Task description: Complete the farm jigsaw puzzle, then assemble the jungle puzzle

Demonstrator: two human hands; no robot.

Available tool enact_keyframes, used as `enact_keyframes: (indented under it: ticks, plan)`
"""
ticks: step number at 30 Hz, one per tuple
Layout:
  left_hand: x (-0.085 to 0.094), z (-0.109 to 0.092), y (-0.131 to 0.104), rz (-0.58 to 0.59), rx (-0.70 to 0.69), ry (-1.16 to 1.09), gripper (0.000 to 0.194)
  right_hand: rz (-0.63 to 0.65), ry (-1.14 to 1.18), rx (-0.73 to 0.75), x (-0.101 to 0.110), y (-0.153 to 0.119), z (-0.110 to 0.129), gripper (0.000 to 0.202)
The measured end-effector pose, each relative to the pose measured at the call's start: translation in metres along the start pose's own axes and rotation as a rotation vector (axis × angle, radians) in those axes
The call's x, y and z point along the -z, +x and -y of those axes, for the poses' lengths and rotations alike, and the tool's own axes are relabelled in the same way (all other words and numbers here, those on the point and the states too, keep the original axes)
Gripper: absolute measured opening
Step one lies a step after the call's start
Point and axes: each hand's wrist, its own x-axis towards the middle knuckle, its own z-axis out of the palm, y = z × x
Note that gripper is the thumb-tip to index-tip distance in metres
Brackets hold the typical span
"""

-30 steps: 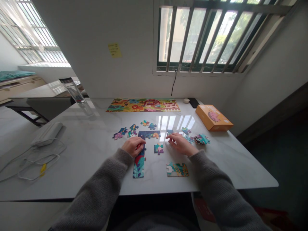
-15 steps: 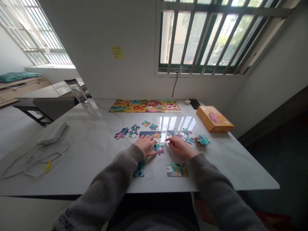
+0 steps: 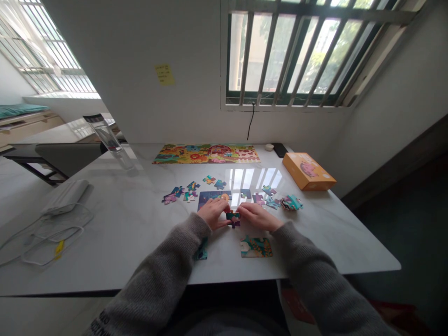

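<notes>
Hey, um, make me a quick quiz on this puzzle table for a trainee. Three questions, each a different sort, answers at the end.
1. True or false: the orange box is to the right of the long, colourful animal picture.
2. Multiple choice: what is between the left hand and the right hand?
A. a white cable
B. a water bottle
C. a puzzle piece
3. Fill in the blank: the paper note on the wall is ____ in colour.

Key: 1. True. 2. C. 3. yellow.
</notes>
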Motion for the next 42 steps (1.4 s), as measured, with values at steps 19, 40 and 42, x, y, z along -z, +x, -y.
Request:
enact_keyframes:
  ticks: [19,40,42]
  plan:
    - [-0.007,-0.007,0.001,-0.146,0.004,-0.426,0.039,-0.137,0.433,-0.15,-0.003,0.004,0.003,0.047]
    - [0.009,-0.009,-0.004,-0.264,0.005,-0.165,0.032,-0.135,0.536,-0.208,0.002,0.003,0.006,0.048]
    - [0.005,-0.006,-0.004,-0.191,-0.031,-0.163,0.045,-0.104,0.548,-0.206,0.003,0.002,0.008,0.046]
